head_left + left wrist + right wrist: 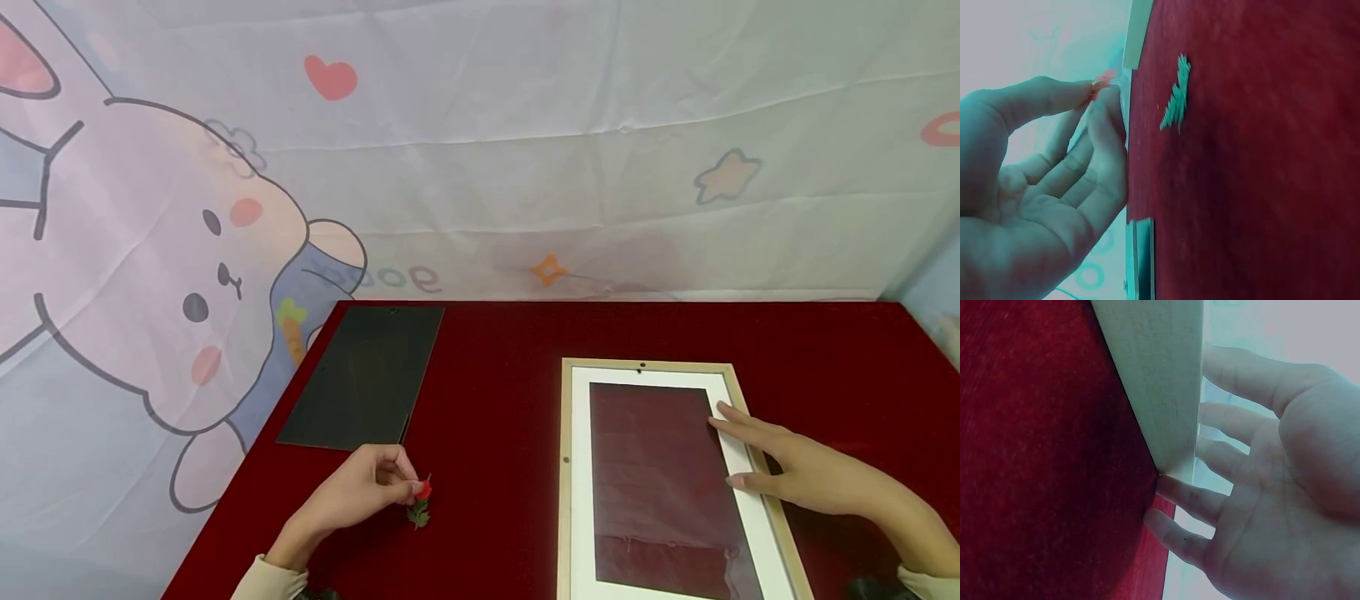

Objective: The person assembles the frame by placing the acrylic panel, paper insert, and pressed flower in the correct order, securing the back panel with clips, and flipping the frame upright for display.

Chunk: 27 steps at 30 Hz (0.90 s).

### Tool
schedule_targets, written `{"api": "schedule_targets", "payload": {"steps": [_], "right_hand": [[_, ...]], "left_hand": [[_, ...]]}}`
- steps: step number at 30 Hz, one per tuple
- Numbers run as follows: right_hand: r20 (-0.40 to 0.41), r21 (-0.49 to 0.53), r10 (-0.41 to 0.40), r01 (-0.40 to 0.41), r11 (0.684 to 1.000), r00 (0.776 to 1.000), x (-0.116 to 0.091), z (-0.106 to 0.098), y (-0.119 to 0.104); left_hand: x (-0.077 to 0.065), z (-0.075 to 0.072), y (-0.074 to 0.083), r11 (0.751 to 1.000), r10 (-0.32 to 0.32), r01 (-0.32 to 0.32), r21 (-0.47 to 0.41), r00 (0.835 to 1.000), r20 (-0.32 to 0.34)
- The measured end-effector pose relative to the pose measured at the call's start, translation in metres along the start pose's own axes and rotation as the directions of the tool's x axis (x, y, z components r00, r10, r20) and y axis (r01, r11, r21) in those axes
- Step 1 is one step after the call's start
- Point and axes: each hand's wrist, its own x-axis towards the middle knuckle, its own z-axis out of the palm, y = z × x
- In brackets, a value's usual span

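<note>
My left hand [367,492] pinches a small red flower [1104,83] between thumb and fingertips, a little above the table. A green leaf sprig [1179,97] lies on the red cloth; in the head view the flower overlaps it. To the right lies a pale wooden picture frame [566,500] with a white mat [641,377] around a see-through middle. Fingers of my right hand [817,471] are spread over the frame's right side, their tips over the mat; in the right wrist view some fingers lie along its wooden edge [1160,381].
A dark flat backing panel [367,367] lies at the back left of the red-covered table [495,400]. Behind the table hangs a pale printed curtain [487,167] with a cartoon rabbit. The table's left edge runs close beside my left forearm.
</note>
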Motion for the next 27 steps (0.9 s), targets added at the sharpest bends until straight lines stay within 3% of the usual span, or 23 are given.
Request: {"api": "schedule_targets", "payload": {"steps": [8,16,21,27], "right_hand": [[-0.012,-0.015,-0.002,0.002,1.0,1.0,-0.004,-0.001,0.001],[-0.01,-0.013,0.014,-0.014,1.0,1.0,-0.007,0.0,-0.001],[-0.014,-0.008,0.015,-0.015,1.0,1.0,-0.008,0.0,-0.001],[-0.02,0.005,0.001,-0.001,1.0,1.0,-0.008,0.0,-0.001]], "left_hand": [[0.023,0.014,0.022,0.995,0.099,-0.099,-0.022,0.995,-0.007],[0.044,0.027,0.052,0.971,0.235,-0.236,0.027,0.972,0.023],[0.057,0.036,0.07,0.964,0.25,-0.252,0.081,0.968,0.039],[0.073,0.044,0.087,0.963,0.258,-0.261,0.063,0.965,0.055]]}}
